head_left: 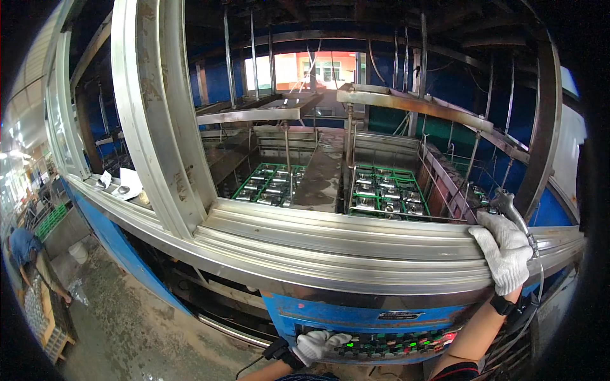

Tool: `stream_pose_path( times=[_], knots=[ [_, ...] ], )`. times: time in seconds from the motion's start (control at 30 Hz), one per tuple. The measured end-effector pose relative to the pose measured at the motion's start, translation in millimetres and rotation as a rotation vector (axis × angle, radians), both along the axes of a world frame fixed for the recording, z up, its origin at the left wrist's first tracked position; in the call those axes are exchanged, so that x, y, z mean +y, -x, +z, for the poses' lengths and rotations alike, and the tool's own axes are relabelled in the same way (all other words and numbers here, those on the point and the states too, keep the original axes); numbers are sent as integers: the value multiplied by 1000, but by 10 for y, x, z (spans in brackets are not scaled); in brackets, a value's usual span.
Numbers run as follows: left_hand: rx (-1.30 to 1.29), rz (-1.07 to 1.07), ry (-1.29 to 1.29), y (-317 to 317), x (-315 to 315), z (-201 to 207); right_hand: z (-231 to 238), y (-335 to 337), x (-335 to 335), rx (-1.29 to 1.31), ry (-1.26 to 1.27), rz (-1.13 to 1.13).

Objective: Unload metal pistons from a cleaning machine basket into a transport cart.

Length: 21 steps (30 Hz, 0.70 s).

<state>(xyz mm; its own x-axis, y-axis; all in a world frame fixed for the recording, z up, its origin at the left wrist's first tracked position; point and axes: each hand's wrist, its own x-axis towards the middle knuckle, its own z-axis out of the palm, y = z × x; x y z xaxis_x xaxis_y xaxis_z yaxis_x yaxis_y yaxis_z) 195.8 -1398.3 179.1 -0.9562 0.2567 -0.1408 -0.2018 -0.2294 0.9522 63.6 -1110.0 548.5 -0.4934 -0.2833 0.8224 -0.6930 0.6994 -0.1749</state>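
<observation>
My right hand [505, 251], in a white knitted glove, is at the right end of the metal sill [343, 244]. Its fingers are closed around a metal spray gun [513, 209], whose nozzle points up and away. From the gun a thin hose [540, 282] runs down past my wrist. Low in the middle, my left hand [318, 346], also gloved, reaches with outstretched fingers to the left end of a control panel [400, 343]. Several buttons there glow green, and one spot at its right is red. Whether a fingertip presses a button cannot be made out.
Beyond the sill, green racks [387, 190] of shiny metal parts sit in two tanks, under metal beams [413, 108] and rods. A steel post [159, 114] rises at left. White paper [129, 184] lies on the sill. Far left, a person [28, 247] bends beside a wooden pallet [57, 330].
</observation>
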Motion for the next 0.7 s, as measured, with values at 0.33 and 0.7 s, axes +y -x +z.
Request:
stream_pose_path(
  times=[0.33,0.7],
  knots=[
    [-65,60,-29,-29,21,173,-39,11,-45,33,-5,-14],
    [-70,80,396,-120,154,910,-477,-371,90,320,-106,-280]
  ],
)
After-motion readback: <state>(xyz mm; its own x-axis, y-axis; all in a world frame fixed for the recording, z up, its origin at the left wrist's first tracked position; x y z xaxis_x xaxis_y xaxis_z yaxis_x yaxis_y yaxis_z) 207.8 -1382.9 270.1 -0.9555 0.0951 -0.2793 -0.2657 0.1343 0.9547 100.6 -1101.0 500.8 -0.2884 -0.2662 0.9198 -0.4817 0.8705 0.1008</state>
